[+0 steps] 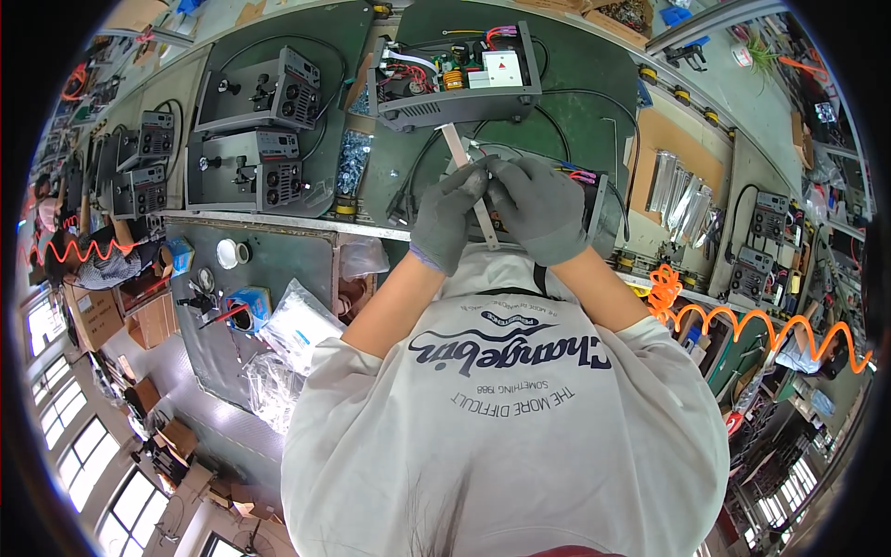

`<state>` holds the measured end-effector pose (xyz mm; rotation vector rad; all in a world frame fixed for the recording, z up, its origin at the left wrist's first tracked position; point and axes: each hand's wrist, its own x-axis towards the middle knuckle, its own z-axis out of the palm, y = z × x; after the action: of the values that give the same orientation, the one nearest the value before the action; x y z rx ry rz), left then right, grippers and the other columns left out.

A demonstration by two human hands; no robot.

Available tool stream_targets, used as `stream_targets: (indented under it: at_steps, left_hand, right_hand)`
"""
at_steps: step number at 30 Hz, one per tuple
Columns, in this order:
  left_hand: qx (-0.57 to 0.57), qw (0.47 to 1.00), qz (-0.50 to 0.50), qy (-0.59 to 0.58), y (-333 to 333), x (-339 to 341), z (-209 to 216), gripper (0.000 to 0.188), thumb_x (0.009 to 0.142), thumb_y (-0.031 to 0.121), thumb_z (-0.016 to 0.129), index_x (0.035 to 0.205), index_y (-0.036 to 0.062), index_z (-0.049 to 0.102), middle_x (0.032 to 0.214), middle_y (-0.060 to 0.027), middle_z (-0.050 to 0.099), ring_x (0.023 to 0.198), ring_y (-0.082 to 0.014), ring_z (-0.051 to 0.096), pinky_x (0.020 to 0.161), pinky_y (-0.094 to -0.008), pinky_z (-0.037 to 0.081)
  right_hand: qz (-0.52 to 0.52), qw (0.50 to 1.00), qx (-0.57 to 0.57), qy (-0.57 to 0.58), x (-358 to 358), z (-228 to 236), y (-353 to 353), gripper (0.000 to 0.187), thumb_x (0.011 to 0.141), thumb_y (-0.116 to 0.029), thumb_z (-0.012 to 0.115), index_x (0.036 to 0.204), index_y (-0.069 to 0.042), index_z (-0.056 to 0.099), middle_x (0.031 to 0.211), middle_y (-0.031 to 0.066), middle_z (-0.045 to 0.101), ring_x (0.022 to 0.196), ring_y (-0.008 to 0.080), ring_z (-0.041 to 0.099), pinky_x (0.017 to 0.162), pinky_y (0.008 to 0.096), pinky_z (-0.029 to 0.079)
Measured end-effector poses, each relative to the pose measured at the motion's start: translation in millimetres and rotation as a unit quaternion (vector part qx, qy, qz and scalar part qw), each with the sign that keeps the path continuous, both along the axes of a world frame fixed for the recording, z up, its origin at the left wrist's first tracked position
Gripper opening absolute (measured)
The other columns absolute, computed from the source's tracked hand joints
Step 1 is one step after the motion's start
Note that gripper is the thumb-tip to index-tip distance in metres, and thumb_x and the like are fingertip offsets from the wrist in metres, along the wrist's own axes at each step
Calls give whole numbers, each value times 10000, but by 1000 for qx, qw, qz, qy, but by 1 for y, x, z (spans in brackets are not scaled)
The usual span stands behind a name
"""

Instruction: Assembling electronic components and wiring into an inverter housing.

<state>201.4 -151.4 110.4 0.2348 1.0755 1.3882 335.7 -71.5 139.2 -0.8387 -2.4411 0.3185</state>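
Observation:
Above an open-topped device, partly hidden beneath my hands, I hold a long flat pale metal strip (484,226) with small holes near its lower end. My left hand (445,218), in a dark grey glove, is closed on the strip at about its middle. My right hand (543,209), gloved the same way, has its fingertips pinched together against the left fingertips. What lies between the right fingers is too small and covered to make out. Just beyond stands another open grey device (455,79) with red wires, a circuit board and a white block inside.
Two grey device housings (251,172) stand at the left with black cables. Small bagged screws (354,162) lie between the green mats. Shiny metal pieces (676,190) rest on cardboard at the right, near a coiled orange air hose (742,325). Plastic bags (302,325) lie on the side table.

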Motion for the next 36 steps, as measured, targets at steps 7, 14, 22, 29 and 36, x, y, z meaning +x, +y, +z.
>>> stream_targets:
  at_steps: [7, 14, 22, 29, 36]
  left_hand:
    - [118, 783, 10, 611, -11, -6, -1, 470, 815, -60, 482, 1244, 27, 654, 1134, -158, 659, 889, -289, 679, 745, -366, 560]
    - [148, 697, 29, 701, -16, 6, -1, 547, 714, -90, 526, 1230, 44, 651, 1209, -173, 624, 949, -357, 658, 785, -412, 557]
    - [108, 661, 10, 742, -18, 22, -13, 485, 762, -36, 589, 1237, 46, 647, 1248, -165, 610, 967, -345, 648, 772, -421, 554]
    - [136, 573, -73, 805, -23, 26, -55, 329, 810, 133, 627, 1129, 73, 683, 1414, -215, 527, 952, -284, 634, 823, -417, 511]
    - [149, 679, 12, 719, -48, -22, -74, 447, 894, 277, 612, 1276, 45, 609, 1385, -263, 505, 1145, -434, 540, 917, -480, 462]
  right_hand:
    - [-58, 951, -253, 167, -1, 5, 10, 218, 810, -123, 749, 1006, -43, 698, 889, 111, 681, 749, 220, 677, 661, 319, 530]
    - [-45, 902, -328, 277, -10, 5, -2, 208, 826, -97, 720, 1012, -7, 690, 901, 118, 676, 773, 211, 658, 706, 310, 526]
    - [-100, 779, -471, 401, -24, 0, -24, 209, 945, -156, 647, 1102, -18, 658, 955, 61, 680, 798, 107, 609, 704, 273, 507]
    - [-166, 708, -508, 462, -33, -7, -6, 283, 1054, -296, 509, 1150, -36, 567, 1005, 52, 652, 915, 92, 597, 794, 264, 503]
    - [-29, 799, -553, 236, -9, -17, 22, 260, 1027, -242, 517, 1160, -26, 573, 990, 88, 669, 811, 185, 658, 736, 322, 536]
